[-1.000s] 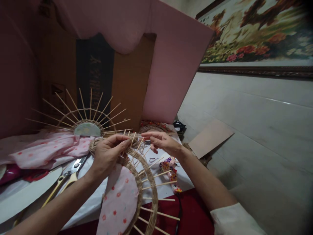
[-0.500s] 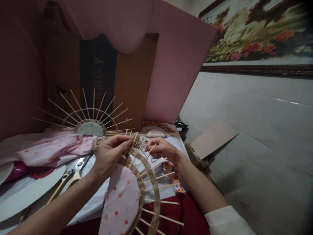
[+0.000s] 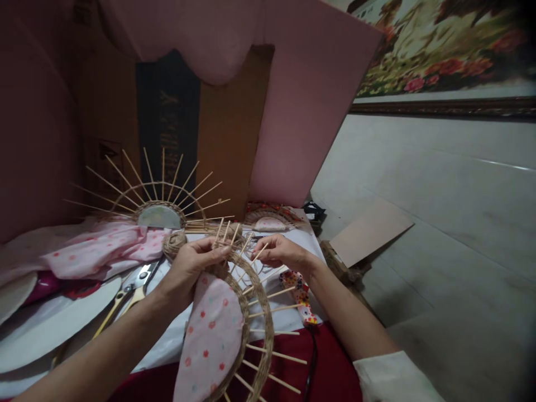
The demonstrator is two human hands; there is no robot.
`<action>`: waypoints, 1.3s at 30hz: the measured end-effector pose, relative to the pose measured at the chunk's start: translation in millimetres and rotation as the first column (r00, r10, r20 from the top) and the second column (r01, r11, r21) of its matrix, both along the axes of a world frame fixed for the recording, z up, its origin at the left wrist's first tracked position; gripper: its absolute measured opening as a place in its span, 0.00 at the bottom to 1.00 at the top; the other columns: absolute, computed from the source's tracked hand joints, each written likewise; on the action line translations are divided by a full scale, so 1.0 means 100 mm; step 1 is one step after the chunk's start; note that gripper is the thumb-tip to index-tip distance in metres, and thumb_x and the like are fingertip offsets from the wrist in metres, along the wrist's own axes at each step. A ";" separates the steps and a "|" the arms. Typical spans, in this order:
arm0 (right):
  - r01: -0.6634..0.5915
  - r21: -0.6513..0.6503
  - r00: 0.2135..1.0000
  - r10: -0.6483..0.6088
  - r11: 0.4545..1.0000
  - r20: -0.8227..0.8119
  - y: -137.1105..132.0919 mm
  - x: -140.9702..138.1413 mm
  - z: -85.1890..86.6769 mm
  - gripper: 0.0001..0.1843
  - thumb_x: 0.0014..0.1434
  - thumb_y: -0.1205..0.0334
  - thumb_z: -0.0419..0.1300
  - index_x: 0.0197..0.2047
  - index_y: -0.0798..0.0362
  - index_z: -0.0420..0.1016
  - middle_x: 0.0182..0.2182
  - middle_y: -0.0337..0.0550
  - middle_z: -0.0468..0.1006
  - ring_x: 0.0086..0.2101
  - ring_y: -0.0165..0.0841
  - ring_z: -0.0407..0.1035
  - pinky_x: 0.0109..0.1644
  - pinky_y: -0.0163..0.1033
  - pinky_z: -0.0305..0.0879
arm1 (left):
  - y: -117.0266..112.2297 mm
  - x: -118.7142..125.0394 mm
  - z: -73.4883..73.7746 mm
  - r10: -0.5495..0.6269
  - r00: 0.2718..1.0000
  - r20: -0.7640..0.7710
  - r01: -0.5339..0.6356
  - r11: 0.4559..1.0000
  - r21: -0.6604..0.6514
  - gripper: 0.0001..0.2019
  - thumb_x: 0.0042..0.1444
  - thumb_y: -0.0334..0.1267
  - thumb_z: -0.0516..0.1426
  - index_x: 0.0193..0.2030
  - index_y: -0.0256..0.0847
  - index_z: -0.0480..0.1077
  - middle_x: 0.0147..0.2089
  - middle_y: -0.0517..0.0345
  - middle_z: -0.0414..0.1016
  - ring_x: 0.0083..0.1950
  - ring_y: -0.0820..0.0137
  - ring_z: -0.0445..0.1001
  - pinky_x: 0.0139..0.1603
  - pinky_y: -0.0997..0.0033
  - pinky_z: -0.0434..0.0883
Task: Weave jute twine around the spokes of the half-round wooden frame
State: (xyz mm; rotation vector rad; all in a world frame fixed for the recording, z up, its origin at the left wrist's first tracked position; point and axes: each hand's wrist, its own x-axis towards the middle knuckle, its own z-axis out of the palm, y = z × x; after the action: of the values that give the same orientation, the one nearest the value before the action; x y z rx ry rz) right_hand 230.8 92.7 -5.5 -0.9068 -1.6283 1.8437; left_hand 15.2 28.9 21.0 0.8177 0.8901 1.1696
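Observation:
My left hand (image 3: pixel 195 261) is closed on the upper end of a half-round woven piece, thumb and fingers pinching its thin sticks. This piece has a pink dotted cloth centre (image 3: pixel 211 335), bands of jute twine (image 3: pixel 267 318) curving around it, and wooden sticks (image 3: pixel 288 356) fanning outward. My right hand (image 3: pixel 285 251) is closed just right of the upper sticks, its fingertips pinched on what looks like a thin strand of jute twine. Loose strands lie beneath those fingers, partly hidden. Behind my left hand sits a ball of jute twine (image 3: pixel 174 243).
Another stick fan with a pale half-round centre (image 3: pixel 159 217) stands at the back. Scissors (image 3: pixel 140 282), pink dotted cloth (image 3: pixel 100 251) and a white curved board (image 3: pixel 62 324) lie left. A smaller fan (image 3: pixel 270 224) sits behind; pink panels and a carton enclose the back.
The woven piece has turned slightly, and my left hand has shifted a little right and down along its sticks. My right hand stays pinched beside the sticks. The camera view has shifted slightly.

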 end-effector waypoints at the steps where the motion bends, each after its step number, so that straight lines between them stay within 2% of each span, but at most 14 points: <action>1: 0.006 0.002 1.000 -0.006 1.000 0.005 0.01 0.01 -0.01 0.12 0.43 0.60 0.69 0.30 0.58 0.75 0.19 0.33 0.66 0.17 0.19 0.49 0.18 0.28 0.38 | 0.00 0.00 -0.01 -0.028 1.000 0.000 0.028 1.000 -0.010 0.12 0.37 0.34 0.69 0.30 0.34 0.75 0.20 0.61 0.73 0.19 0.78 0.68 0.19 0.81 0.63; 5: 0.017 0.014 0.999 -0.018 1.000 0.039 0.02 0.02 -0.02 0.11 0.44 0.60 0.68 0.30 0.58 0.76 0.17 0.31 0.64 0.16 0.18 0.47 0.18 0.28 0.38 | -0.02 0.00 -0.03 -0.088 0.996 0.003 0.088 0.996 -0.024 0.09 0.41 0.34 0.67 0.31 0.36 0.76 0.24 0.58 0.75 0.21 0.78 0.69 0.21 0.81 0.63; 8: 0.017 0.031 0.998 -0.019 0.999 0.066 0.00 0.03 0.02 0.11 0.44 0.59 0.68 0.30 0.58 0.77 0.17 0.32 0.65 0.17 0.19 0.50 0.18 0.28 0.40 | -0.05 0.02 -0.03 -0.098 0.995 0.022 0.098 0.995 0.006 0.07 0.46 0.36 0.65 0.32 0.38 0.76 0.26 0.59 0.75 0.24 0.77 0.70 0.24 0.82 0.65; 13: -0.037 0.064 0.991 0.028 0.997 0.134 -0.06 0.03 0.10 0.13 0.43 0.58 0.70 0.30 0.59 0.79 0.16 0.33 0.67 0.18 0.21 0.54 0.19 0.29 0.45 | -0.07 0.02 -0.05 -0.059 0.998 0.023 0.059 0.998 0.031 0.07 0.47 0.37 0.65 0.33 0.38 0.76 0.26 0.61 0.73 0.25 0.78 0.68 0.25 0.83 0.65; 20: -0.101 0.157 0.969 0.062 0.983 0.237 -0.07 -0.02 0.09 0.15 0.44 0.54 0.69 0.30 0.59 0.79 0.18 0.34 0.68 0.20 0.22 0.58 0.23 0.30 0.53 | -0.05 0.03 -0.08 0.025 0.995 -0.099 -0.022 0.999 0.039 0.11 0.46 0.42 0.65 0.28 0.36 0.74 0.23 0.60 0.72 0.22 0.77 0.67 0.23 0.79 0.63; 24: -0.066 0.235 0.966 0.004 0.970 0.258 -0.02 0.06 0.19 0.17 0.46 0.51 0.67 0.31 0.59 0.78 0.17 0.33 0.67 0.19 0.22 0.57 0.21 0.29 0.51 | -0.05 0.02 -0.07 0.075 0.987 -0.143 -0.067 0.996 0.058 0.10 0.45 0.43 0.65 0.26 0.37 0.74 0.22 0.61 0.72 0.22 0.77 0.67 0.22 0.79 0.62; 29: 0.021 0.371 0.959 -0.123 0.929 0.256 0.02 0.22 0.38 0.15 0.49 0.52 0.65 0.29 0.58 0.77 0.17 0.33 0.67 0.19 0.22 0.56 0.20 0.29 0.48 | -0.05 0.01 -0.08 0.092 0.985 -0.148 -0.083 0.994 0.064 0.10 0.44 0.42 0.65 0.24 0.37 0.74 0.21 0.61 0.72 0.22 0.77 0.67 0.22 0.79 0.62; 32: 0.012 0.399 0.959 -0.123 0.917 0.255 0.01 0.26 0.44 0.13 0.50 0.54 0.65 0.28 0.57 0.76 0.17 0.32 0.66 0.19 0.22 0.56 0.20 0.30 0.49 | -0.05 0.02 -0.07 0.099 0.985 -0.138 -0.093 0.995 0.047 0.10 0.43 0.41 0.66 0.22 0.36 0.73 0.20 0.61 0.71 0.21 0.77 0.67 0.22 0.79 0.61; 39: 0.005 0.448 0.954 -0.138 0.894 0.266 -0.10 0.24 0.52 0.13 0.52 0.55 0.63 0.29 0.59 0.76 0.17 0.32 0.63 0.20 0.22 0.53 0.21 0.31 0.46 | -0.06 0.02 -0.08 0.092 0.989 -0.114 -0.088 0.995 0.043 0.09 0.43 0.41 0.66 0.24 0.37 0.74 0.21 0.62 0.72 0.21 0.78 0.67 0.23 0.79 0.63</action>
State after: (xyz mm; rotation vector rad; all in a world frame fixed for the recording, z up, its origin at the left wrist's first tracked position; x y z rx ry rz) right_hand 255.1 83.1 46.1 -1.0434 -2.0503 1.2428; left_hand 16.8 23.3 13.0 0.8914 1.0119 1.2308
